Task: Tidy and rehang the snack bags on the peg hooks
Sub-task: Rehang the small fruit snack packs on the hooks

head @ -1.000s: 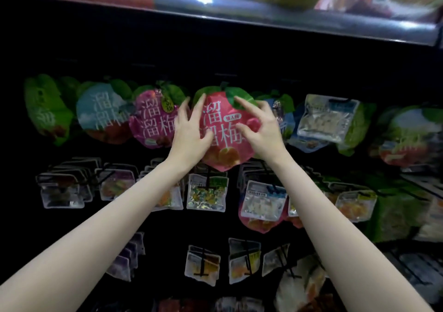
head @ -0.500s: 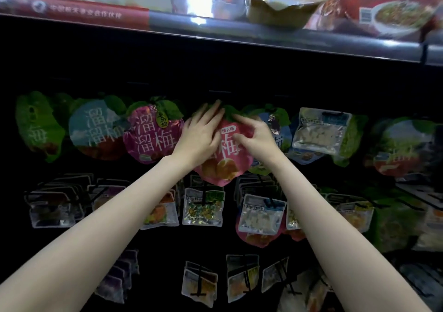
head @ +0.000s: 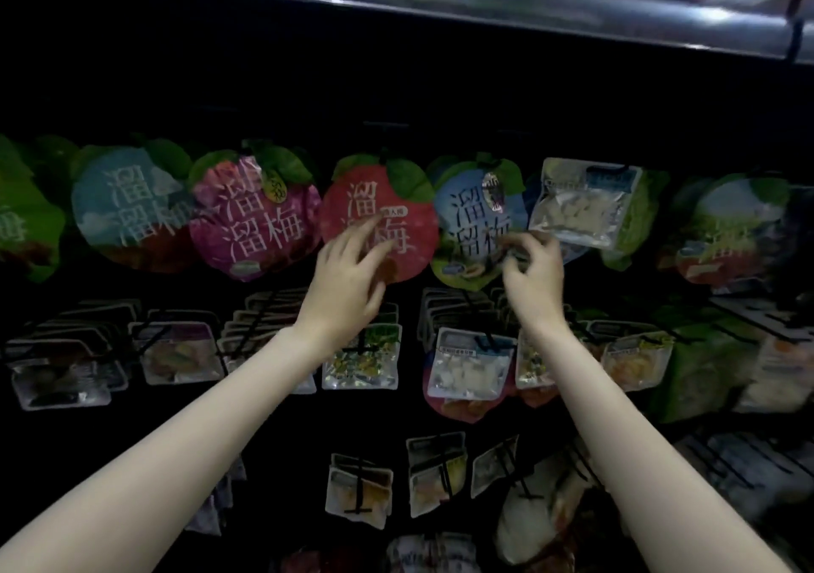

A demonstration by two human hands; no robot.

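the red snack bag (head: 379, 216) hangs straight on its peg in the top row, left hand (head: 348, 282) loose before it, right hand (head: 530, 271) curled at the blue bag (head: 478, 224) (grip unclear), the misplaced clear pouch (head: 581, 202) untidied.

Top row: approx. 7 round plum-shaped snack bags (head: 379, 216), plus 1 clear pouch (head: 581, 202); 2 hands, left (head: 348, 282) & right (head: 533, 273); lower rows of small pouches (head: 361, 356), no. unclear.
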